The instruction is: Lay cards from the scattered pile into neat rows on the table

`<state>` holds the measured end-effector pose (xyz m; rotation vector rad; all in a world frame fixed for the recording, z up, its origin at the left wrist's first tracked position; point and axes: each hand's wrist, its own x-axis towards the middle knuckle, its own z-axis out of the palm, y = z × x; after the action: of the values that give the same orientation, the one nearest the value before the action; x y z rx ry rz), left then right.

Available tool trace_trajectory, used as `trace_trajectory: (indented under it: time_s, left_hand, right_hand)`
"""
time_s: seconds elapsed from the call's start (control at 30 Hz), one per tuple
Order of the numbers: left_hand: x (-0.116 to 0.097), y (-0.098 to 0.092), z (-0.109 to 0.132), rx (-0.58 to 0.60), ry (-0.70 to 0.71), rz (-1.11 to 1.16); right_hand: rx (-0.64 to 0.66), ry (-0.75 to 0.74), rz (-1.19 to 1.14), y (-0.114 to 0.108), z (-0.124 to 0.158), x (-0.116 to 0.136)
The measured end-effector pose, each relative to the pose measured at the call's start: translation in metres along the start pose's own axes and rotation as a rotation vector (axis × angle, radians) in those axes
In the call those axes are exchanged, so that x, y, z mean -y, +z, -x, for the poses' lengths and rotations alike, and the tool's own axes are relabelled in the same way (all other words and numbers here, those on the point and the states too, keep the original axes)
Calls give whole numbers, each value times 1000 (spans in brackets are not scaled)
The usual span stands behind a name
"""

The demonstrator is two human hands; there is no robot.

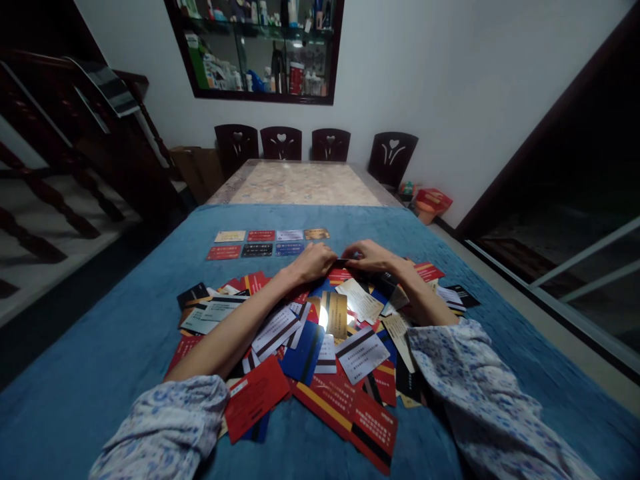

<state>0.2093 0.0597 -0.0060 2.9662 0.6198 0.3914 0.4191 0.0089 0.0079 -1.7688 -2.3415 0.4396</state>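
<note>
A loose heap of several plastic cards (320, 340), red, blue, black, white and gold, lies on a blue cloth (100, 360) in front of me. My left hand (314, 261) and my right hand (369, 257) meet at the far edge of the heap, fingers curled. Both pinch one small dark card (342, 263) between them. Beyond my hands, several cards (267, 243) lie face up in two neat rows on the cloth.
The blue cloth covers the near part of a long marble-topped table (300, 183). Several dark wooden chairs (330, 144) stand at its far end. A staircase (65, 167) rises at left, and a red box (433, 200) sits on the floor at right.
</note>
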Motion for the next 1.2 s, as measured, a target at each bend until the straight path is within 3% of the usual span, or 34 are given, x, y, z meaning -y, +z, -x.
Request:
trace_trajectory:
  time_s: [0.33, 0.7, 0.97, 1.2]
  left_hand:
    - [16, 14, 1, -204, -142, 340]
    - [20, 15, -3, -259, -321, 454]
    - [23, 17, -5, -287, -356, 503]
    - [22, 16, -5, -287, -378, 508]
  right_hand:
    - [-49, 87, -198, 10, -3, -8]
    - [-164, 107, -428, 14, -5, -13]
    - [-295, 92, -613, 25, -11, -22]
    - [-371, 11, -717, 20, -13, -17]
